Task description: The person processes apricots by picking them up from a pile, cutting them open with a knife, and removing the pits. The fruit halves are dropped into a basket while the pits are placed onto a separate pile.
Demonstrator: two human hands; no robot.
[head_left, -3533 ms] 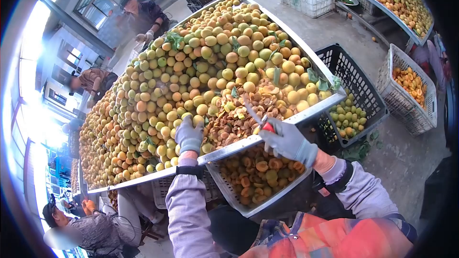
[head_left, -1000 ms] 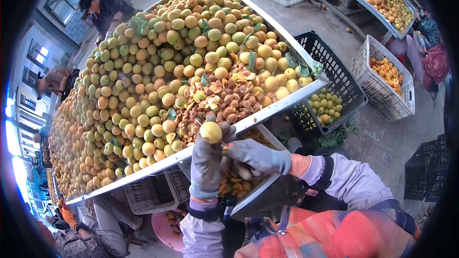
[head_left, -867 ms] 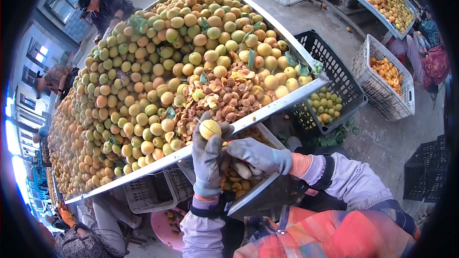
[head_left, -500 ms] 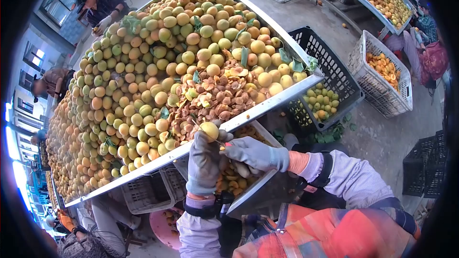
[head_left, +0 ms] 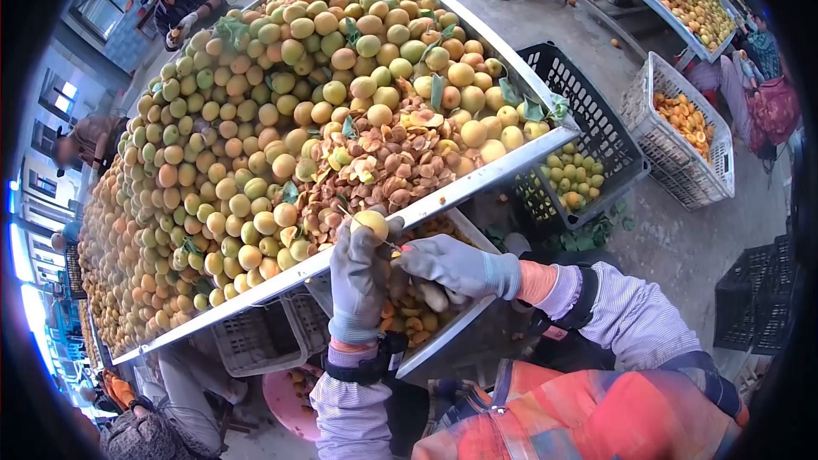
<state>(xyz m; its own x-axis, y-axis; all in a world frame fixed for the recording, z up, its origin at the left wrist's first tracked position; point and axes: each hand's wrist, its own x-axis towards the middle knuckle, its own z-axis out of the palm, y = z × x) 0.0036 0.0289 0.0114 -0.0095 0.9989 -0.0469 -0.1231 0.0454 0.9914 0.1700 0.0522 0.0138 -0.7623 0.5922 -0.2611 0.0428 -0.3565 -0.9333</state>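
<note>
My left hand (head_left: 356,277), in a grey glove, holds a yellow apricot (head_left: 371,223) upright at its fingertips, near the table's metal edge. Beside it my right hand (head_left: 452,268), also gloved, is closed around a small tool (head_left: 402,250) with a red part, its tip at the apricot. Most of the tool is hidden by the fingers. Just beyond the hands lies a pile of brown pits and scraps (head_left: 392,162) among many whole apricots (head_left: 247,145) on the metal-edged table (head_left: 486,177). Below the hands, a tray holds cut apricot pieces (head_left: 413,324).
A black crate (head_left: 588,94) with green fruit stands to the right, and a white crate (head_left: 682,175) with apricot halves beyond it. Under the table are a grey basket (head_left: 260,341) and a pink basin (head_left: 285,405). Several people work around the tables.
Both hands have shifted slightly within the view, still with the apricot and tool. At the back left, a person's head and hands have moved a little.
</note>
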